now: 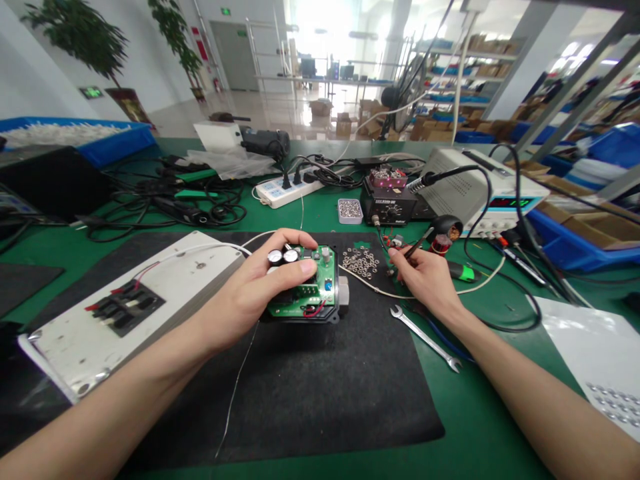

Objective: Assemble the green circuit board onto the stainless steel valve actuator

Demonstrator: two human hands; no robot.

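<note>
From where I stand, the left hand (pixel 260 283) has its thumb and fingers clamped on a green circuit board (pixel 325 272) in its dark housing (pixel 327 316), held above the black mat (pixel 345 393). The right hand (pixel 425 277) is just beyond, fingers drawn together around a slim dark tool (pixel 427 235); it could be tweezers, though the tip is too small to make out. Between the two hands small metal rings (pixel 361 261) lie scattered, and a wrench (pixel 425 338) rests nearer the person, beside the right forearm.
</note>
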